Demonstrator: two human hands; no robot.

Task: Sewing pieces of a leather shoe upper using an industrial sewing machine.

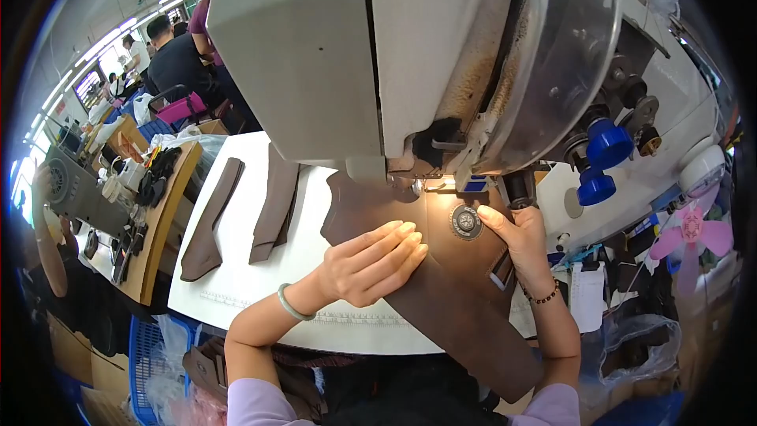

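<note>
A brown leather-like piece (465, 315) lies under the head of a white sewing machine (300, 55), its long end hanging over the table's front edge. It bears a round dark badge (466, 222), lit by the machine's lamp. My left hand (374, 264) is over the piece's left part, fingers bent and pressed together; anything between the fingertips is hidden. At the piece's right side, my right hand (522, 243) grips it, thumb on top beside the badge and the other fingers partly hidden. The stitching spot is mostly covered by the machine head.
Two separate brown strips (211, 225) lie on the white table (236, 300) to the left. Blue knobs (609, 144) stick out at the machine's right. A pink fan (691, 229) stands far right. A blue basket (154, 367) is below left. Other people (185, 59) are in the background.
</note>
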